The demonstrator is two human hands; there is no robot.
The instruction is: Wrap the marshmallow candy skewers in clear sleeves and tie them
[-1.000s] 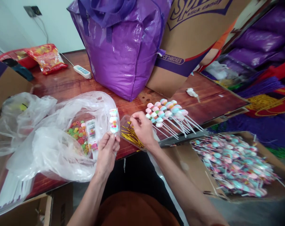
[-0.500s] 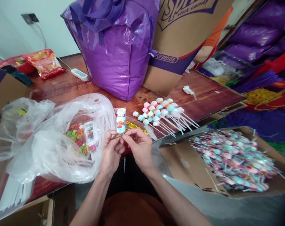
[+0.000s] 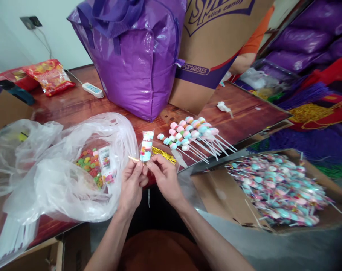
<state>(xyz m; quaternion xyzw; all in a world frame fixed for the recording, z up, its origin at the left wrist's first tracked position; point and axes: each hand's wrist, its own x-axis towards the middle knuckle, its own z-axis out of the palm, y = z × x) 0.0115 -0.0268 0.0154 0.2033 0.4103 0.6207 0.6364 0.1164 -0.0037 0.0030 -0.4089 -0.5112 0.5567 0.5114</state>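
Observation:
My left hand (image 3: 132,185) and my right hand (image 3: 164,176) meet at the front edge of the wooden table (image 3: 75,105). Together they pinch the bottom of a wrapped candy stick (image 3: 146,146), which stands upright in a clear sleeve. A thin gold twist tie (image 3: 133,159) sticks out to the left at the pinch. Just behind my right hand lies a bunch of gold twist ties (image 3: 164,154). A row of unwrapped pastel candy sticks (image 3: 190,133) lies on the table further right.
A clear plastic bag (image 3: 75,177) with ring candies and sleeves sits at the left. A purple bag (image 3: 134,56) and a cardboard carton (image 3: 213,45) stand behind. A box of wrapped candy sticks (image 3: 275,188) is at the right, below the table. A person's arm shows behind the carton.
My right hand left the pile of gold ties and came to the candy stick in my left hand. Both hands now hold its base with a tie there.

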